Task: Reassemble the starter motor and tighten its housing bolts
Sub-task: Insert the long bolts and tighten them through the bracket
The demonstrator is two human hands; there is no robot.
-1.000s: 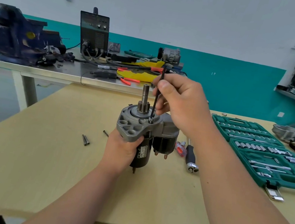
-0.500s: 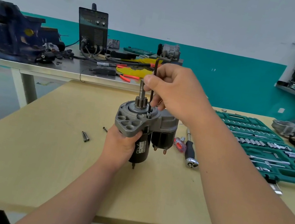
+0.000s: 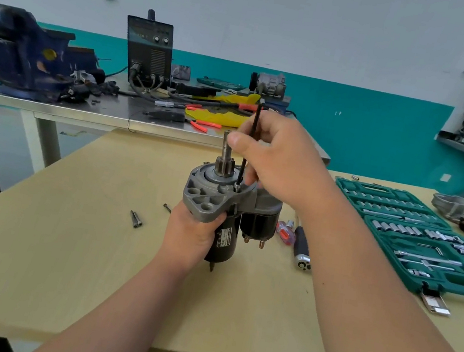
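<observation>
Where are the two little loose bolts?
In the head view, the bolts lie on the table, left of the left hand gripping the starter motor.

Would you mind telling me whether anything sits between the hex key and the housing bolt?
Nothing visible does: the hex key, pinched by the right hand, has its tip on the bolt of the starter motor; the pinion shaft stands beside it.

The starter motor is mid-table — loose bolts to its left, ratchet just right, socket case farther right.
</observation>
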